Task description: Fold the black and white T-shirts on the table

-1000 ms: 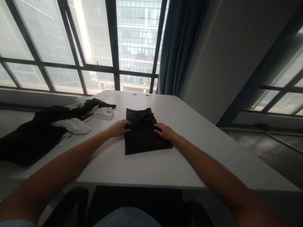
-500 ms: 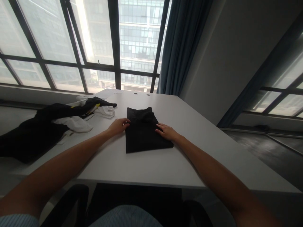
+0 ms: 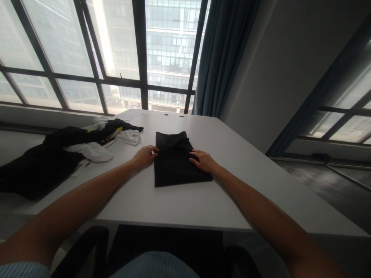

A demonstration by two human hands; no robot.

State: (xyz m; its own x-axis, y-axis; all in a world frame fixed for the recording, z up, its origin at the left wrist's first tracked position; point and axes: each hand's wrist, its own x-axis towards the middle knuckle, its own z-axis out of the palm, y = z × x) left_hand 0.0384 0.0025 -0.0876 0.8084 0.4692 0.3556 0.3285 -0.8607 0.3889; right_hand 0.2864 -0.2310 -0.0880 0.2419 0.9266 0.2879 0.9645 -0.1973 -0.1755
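Bright windows [image 3: 118,42], blue curtain [image 3: 224,58], white table [image 3: 179,204]

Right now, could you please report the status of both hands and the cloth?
Left hand at left edge of black cloth, right hand on right edge. Cloth on white table, far end rumpled. Clothes pile left, apart from cloth.

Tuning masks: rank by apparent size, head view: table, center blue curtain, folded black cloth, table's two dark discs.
1. Table
2. Center blue curtain
3. Folded black cloth
4. Two dark discs: too alike to rank
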